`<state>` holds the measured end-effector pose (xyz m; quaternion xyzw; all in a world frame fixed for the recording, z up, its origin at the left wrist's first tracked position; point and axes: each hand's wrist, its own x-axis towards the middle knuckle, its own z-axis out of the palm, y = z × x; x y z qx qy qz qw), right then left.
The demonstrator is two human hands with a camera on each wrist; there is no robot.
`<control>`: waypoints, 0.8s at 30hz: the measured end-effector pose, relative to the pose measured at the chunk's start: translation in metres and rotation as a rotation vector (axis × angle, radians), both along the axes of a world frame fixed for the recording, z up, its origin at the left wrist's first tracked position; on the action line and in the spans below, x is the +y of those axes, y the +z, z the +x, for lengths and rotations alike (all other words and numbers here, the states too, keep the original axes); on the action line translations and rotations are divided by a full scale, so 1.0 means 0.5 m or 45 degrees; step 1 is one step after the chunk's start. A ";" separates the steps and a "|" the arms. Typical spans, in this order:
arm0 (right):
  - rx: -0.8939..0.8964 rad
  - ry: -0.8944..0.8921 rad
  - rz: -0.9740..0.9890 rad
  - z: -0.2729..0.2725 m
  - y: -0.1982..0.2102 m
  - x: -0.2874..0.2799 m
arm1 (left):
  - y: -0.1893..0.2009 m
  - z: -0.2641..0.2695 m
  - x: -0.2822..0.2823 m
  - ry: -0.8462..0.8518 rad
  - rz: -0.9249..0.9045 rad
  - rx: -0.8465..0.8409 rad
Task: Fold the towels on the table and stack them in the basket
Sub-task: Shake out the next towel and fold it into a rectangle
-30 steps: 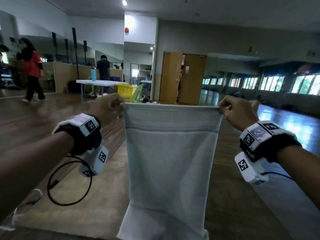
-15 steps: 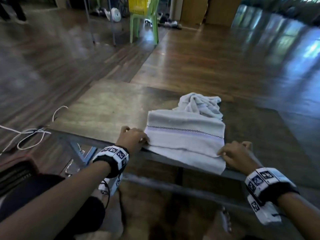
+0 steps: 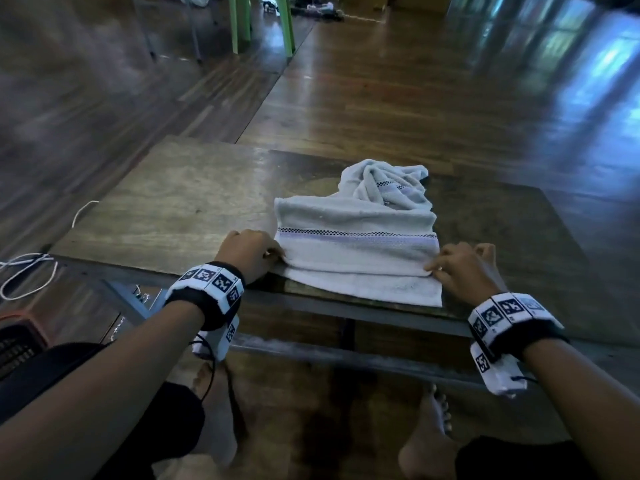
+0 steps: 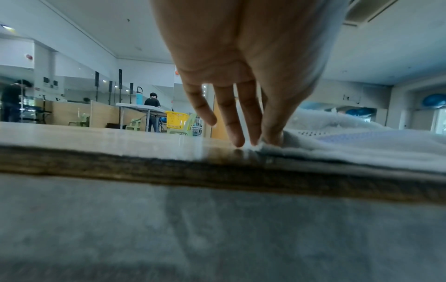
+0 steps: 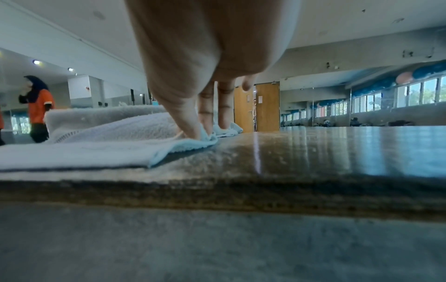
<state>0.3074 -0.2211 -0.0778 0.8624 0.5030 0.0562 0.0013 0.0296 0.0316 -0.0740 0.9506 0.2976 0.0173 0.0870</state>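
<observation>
A pale grey towel (image 3: 356, 258) with a checked stripe lies folded on the wooden table (image 3: 166, 209), its lower layer reaching the front edge. Behind it, touching it, sits a crumpled towel (image 3: 384, 185) of the same kind. My left hand (image 3: 277, 254) pinches the upper layer's near left corner. The left wrist view shows my left hand (image 4: 260, 142) with thumb and fingertip meeting on the towel (image 4: 362, 148) edge. My right hand (image 3: 433, 268) pinches the near right corner; in the right wrist view my right hand (image 5: 202, 134) holds the towel (image 5: 108, 137) down on the tabletop.
A dark basket with an orange rim (image 3: 17, 337) shows partly at the far left, low beside the table. A white cable (image 3: 27, 271) lies on the floor to the left. Green chair legs (image 3: 263, 26) stand far behind. My bare feet (image 3: 214, 420) are under the table's front.
One second ago both hands held the towel hanging in the air by its top corners. It now lies folded over on the table, with the hands still at those corners.
</observation>
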 end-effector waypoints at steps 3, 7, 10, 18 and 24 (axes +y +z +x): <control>-0.001 0.015 0.161 0.000 0.016 -0.016 | 0.010 -0.020 0.007 -0.025 -0.040 -0.072; -0.010 0.098 0.410 -0.015 0.024 -0.051 | 0.015 -0.053 0.014 0.007 -0.164 -0.516; -0.029 0.224 0.341 -0.032 0.005 -0.073 | 0.005 -0.066 0.008 -0.010 -0.145 -0.535; 0.031 0.256 0.150 -0.037 -0.037 -0.096 | -0.026 -0.064 -0.014 -0.168 -0.035 -0.233; 0.146 0.229 0.007 -0.042 -0.034 -0.107 | -0.025 -0.074 -0.021 -0.297 -0.011 -0.029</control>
